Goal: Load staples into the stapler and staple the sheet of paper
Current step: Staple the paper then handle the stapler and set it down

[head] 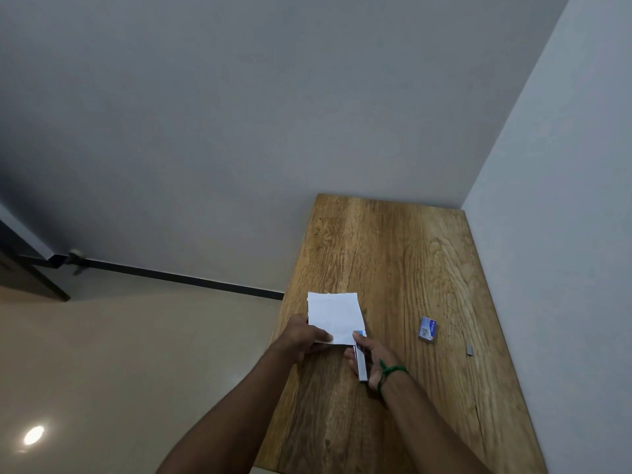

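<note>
A white sheet of paper (pixel 333 316) is held above the wooden table (pixel 393 254), with my left hand (pixel 306 338) pinching its near left corner. My right hand (pixel 371 359) grips a slim stapler (pixel 360 357) with a metal body and a blue tip. The stapler's blue tip overlaps the paper's near right corner. A green band circles my right wrist. Off to the right, a small blue box of staples (pixel 428 329) lies on the table, and a loose strip of staples (pixel 469 349) lies beyond it.
The table stands in a corner, with grey walls behind it and along its right side. Its left edge drops to a beige tiled floor (pixel 136 354). A dark door (pixel 24 278) is at the far left.
</note>
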